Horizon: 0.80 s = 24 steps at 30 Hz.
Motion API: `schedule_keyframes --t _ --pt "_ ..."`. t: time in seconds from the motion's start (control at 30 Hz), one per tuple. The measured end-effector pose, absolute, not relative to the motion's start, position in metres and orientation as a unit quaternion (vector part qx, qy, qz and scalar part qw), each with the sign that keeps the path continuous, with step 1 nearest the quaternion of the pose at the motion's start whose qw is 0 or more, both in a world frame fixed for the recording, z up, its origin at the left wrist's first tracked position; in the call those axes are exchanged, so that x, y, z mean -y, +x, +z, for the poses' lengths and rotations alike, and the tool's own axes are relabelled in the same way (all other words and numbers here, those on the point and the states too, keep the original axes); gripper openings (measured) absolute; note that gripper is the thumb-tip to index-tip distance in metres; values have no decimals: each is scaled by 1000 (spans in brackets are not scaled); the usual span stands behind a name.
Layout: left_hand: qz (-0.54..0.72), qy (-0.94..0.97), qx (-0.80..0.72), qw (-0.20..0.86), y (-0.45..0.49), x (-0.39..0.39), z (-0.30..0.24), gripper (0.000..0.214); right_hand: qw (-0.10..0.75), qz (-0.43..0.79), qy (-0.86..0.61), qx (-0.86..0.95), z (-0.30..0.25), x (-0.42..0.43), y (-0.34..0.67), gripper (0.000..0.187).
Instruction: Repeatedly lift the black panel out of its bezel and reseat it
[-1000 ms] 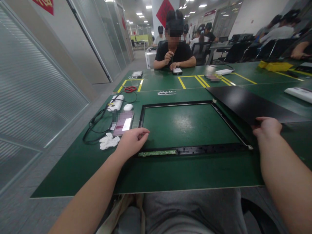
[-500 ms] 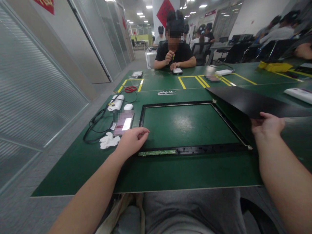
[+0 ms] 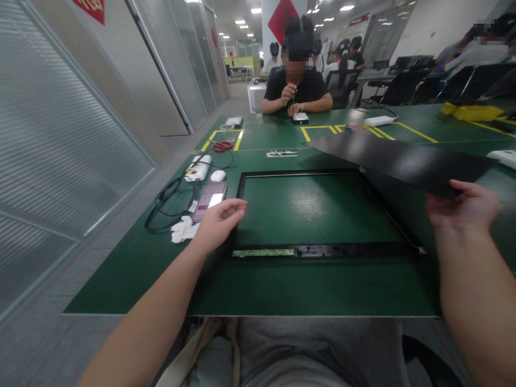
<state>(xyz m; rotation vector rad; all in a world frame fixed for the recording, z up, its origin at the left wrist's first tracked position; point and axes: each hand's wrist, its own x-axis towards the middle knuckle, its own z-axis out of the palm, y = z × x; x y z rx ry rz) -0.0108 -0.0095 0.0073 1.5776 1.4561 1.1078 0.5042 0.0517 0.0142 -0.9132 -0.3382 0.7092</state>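
Note:
A thin, dark, glossy panel (image 3: 387,156) tilts above the table on the right. My right hand (image 3: 463,207) grips its near edge, thumb on top and fingers underneath. A black rectangular frame (image 3: 346,250) lies flat on the green table, with a narrow green circuit board (image 3: 264,252) along the left part of its near bar. My left hand (image 3: 221,223) hovers by the frame's left bar, its fingers stretched out and holding nothing. The panel partly covers the view of the frame's far right corner.
Left of the frame are a phone (image 3: 210,200), a crumpled white tissue or glove (image 3: 184,229), a white mouse (image 3: 218,176) and a black cable (image 3: 159,207). Red-handled scissors (image 3: 222,146) and small white parts (image 3: 281,153) lie farther off. Across the table sits a person (image 3: 298,88).
The panel has swung left and tilted over the frame's far right corner, still in my right hand. My left hand has barely moved. The whole view has shifted slightly.

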Motion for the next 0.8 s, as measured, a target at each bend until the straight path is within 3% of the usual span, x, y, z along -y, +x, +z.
schedule_keyframes --t 0.13,0.4,0.63,0.8 --pt "528 479 -533 455 -9 7 11 44 815 378 -420 131 28 -43 485 27" --pt "575 274 -493 592 -8 5 27 14 717 456 -471 236 35 -27 456 28" --pt "568 244 -485 618 -14 4 32 31 613 485 -536 321 38 -20 449 36" --pt "577 269 -472 610 -10 8 36 29 536 512 -609 282 30 -29 462 40"
